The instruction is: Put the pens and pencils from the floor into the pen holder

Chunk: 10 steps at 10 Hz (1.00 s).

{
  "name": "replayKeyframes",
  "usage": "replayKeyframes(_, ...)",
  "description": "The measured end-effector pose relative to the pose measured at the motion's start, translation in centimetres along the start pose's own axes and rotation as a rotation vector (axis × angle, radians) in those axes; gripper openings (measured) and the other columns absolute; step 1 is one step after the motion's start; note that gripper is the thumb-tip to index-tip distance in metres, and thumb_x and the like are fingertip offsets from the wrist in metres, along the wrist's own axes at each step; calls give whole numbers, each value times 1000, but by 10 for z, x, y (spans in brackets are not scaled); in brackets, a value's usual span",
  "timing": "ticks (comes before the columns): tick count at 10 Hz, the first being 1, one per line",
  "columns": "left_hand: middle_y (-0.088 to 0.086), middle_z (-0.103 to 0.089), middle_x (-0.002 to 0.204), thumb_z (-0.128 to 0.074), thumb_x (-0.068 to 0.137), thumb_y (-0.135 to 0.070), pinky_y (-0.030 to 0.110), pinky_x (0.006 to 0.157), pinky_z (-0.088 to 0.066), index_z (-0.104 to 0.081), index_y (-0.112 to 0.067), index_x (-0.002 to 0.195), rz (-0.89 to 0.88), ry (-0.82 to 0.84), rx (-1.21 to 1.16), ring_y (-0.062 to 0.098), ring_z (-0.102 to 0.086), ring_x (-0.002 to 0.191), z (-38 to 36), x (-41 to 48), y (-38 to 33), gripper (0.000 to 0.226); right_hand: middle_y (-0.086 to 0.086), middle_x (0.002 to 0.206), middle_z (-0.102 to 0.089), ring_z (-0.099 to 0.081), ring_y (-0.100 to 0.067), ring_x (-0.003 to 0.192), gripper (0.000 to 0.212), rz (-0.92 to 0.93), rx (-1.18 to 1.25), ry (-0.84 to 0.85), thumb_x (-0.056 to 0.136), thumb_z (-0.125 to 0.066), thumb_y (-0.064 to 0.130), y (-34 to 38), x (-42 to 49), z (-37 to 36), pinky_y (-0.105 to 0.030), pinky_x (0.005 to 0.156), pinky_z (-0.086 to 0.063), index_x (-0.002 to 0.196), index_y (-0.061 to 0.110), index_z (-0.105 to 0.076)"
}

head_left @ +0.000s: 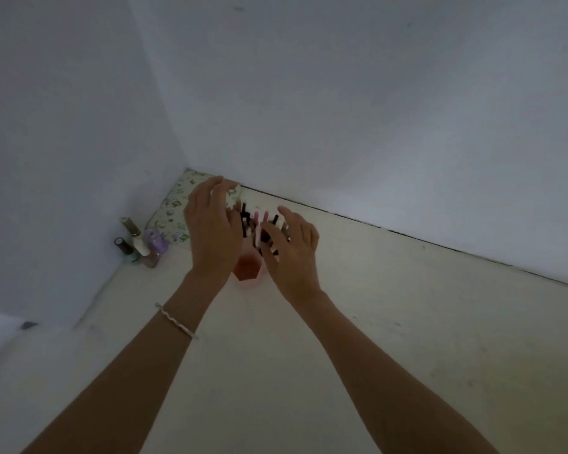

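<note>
A pink pen holder with several compartments stands on a pale surface near the wall corner. Several pens and pencils, pink, black and white, stick up from its rear compartments; the front compartment looks empty. My left hand hovers at the holder's left side with fingers spread. To the right of the pens my right hand is also spread, its fingers near or touching the pens. Neither hand grips anything. The hands hide parts of the holder.
A cluster of small bottles stands in the corner to the left. A floral cloth or cushion lies behind the holder against the walls. White walls close off the left and rear sides.
</note>
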State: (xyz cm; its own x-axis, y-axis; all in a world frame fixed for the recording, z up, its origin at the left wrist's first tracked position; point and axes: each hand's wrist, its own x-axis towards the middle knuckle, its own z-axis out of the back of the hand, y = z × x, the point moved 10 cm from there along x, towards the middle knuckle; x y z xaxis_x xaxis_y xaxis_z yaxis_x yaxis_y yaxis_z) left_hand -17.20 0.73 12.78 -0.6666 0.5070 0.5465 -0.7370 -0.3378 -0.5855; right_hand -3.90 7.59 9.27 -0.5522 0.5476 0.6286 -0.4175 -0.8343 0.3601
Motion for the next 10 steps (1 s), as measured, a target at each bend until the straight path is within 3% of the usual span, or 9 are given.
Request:
replayKeyframes(1,8,-46,138,-55,75,3,33,108,-35,-41,-10,138,298,100,-171,21,-41,129,-20,-17,44,66,-15,159,-21,-21,-26,148,78,-249,108,52,87,-62,46,-31,-17,-10,-47,119,-15,151,19,-27)
replayKeyframes(2,0,-53,134,-77,66,-15,21,95,-49,-26,-17,148,804,379,-507,18,-54,119,-74,-59,81,97,-5,164,0,-4,-19,151,117,-485,287,352,75,-72,59,-47,-48,-56,-44,121,-15,155,21,4)
replayKeyframes(3,1,-70,113,-74,60,-54,45,92,-54,-46,-16,133,938,487,-579,22,-68,101,-104,-74,86,87,-3,161,-17,-29,-17,143,109,-540,485,493,80,-76,41,-41,-58,-89,-32,108,-40,156,19,-1)
replayKeyframes(4,-5,-69,104,-73,67,-60,37,80,-55,-42,-19,131,898,441,-482,21,-68,92,-114,-67,91,82,-1,156,-32,-46,-16,131,96,-638,489,437,89,-68,31,-53,-43,-101,-30,91,-48,156,25,1)
replayKeyframes(5,-19,-58,82,-68,83,-50,22,57,-45,-37,-21,113,815,417,-381,14,-62,78,-129,-44,93,52,-5,143,-48,-58,-25,118,77,-769,546,375,91,-63,28,-70,-23,-116,-37,81,-51,151,20,-15)
replayKeyframes(6,-12,-60,82,-67,89,-31,26,63,-49,-36,-17,102,805,409,-437,11,-63,74,-151,-15,91,36,-2,122,-56,-63,-29,106,53,-904,563,276,89,-64,31,-87,-1,-128,-31,69,-47,132,17,-35)
replayKeyframes(7,-4,-60,89,-62,92,-14,26,68,-46,-34,-14,100,781,390,-403,13,-60,77,-166,11,97,28,-6,134,-46,-60,-28,110,65,-969,543,238,88,-65,40,-100,15,-144,-38,80,-50,139,12,-35)
replayKeyframes(9,-11,-53,86,-60,92,-10,29,73,-42,-32,-19,102,808,381,-387,15,-55,85,-179,18,109,31,-2,124,-54,-62,-20,101,60,-918,539,146,83,-64,45,-106,20,-150,-27,67,-45,133,19,-41)
replayKeyframes(10,-1,-61,100,-61,91,-12,28,71,-47,-35,-13,107,818,422,-426,18,-59,89,-176,19,101,31,-7,132,-50,-57,-24,116,69,-902,571,167,84,-70,36,-102,22,-148,-31,83,-49,141,15,-37)
